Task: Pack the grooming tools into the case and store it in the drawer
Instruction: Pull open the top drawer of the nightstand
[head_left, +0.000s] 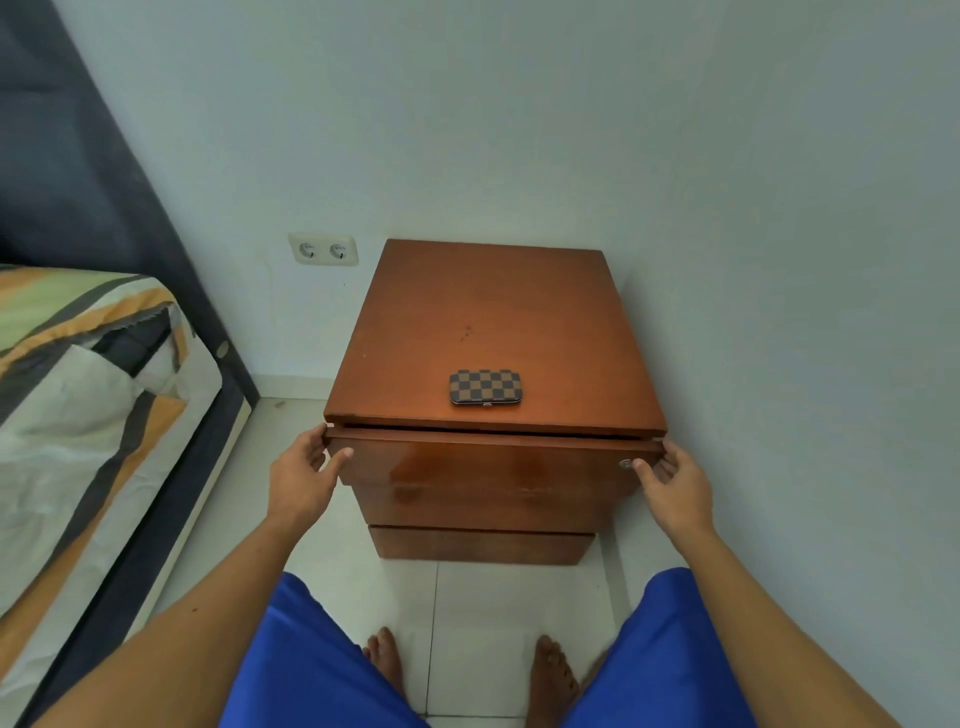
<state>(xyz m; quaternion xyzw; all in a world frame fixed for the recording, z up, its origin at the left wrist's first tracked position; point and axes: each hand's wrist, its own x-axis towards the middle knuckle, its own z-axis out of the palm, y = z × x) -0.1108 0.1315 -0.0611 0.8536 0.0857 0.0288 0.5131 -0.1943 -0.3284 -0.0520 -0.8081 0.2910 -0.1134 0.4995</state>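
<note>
Grooming case (485, 386), checkered brown and tan, closed and lying flat on the nightstand top (488, 322) — near the front edge, roughly centred, clasp side facing the viewer. No loose grooming tools in sight, so packing judged done.

Left hand (304, 475) wrapped round the left end of the top drawer front (483, 465): thumb pressed on the face, fingers curled behind the edge. Right hand (670, 483) mirrored on the right end, thumb on the face beside a small metal lock (626, 463), fingers hooked round the side. No handle visible on the drawer, which likely explains the grip on both ends — an even pull from each side to keep it from jamming. Both hands partly closed on the drawer, nothing else held.

Drawer pulled out only slightly; a dark gap showing under the front edge of the top. Inside hidden. Case probably parked on top to free both hands for the drawer; storing not yet done.

Two more drawer fronts (480, 543) below, both shut. Nightstand tucked into the corner of pale walls. Double wall socket (323, 249) on the wall, left of the back left corner. Bed (78, 405) with striped bedding and dark frame along the left. Blue shorts (306, 654) and bare feet (387, 660) on pale floor tiles below.
</note>
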